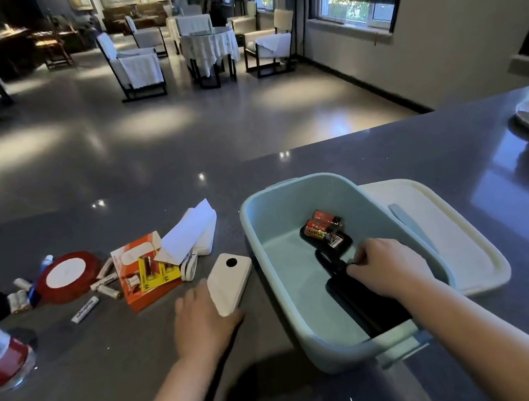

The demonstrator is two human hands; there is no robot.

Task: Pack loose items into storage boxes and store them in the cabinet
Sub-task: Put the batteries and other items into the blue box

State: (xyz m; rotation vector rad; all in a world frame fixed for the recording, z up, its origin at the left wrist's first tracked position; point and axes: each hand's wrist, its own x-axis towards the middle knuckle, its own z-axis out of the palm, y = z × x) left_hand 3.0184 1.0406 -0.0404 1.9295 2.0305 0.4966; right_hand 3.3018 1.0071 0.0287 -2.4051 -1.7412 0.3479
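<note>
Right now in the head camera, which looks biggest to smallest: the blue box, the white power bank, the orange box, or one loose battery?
1. blue box
2. orange box and white power bank: look alike, unsure
3. loose battery

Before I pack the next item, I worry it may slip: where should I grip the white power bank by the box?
Probably across its long side edges. The white power bank lies flat on the counter, near end by the left hand. Come from above, thumb on one long edge, fingers on the other; its rounded slab shape offers no handle.
</note>
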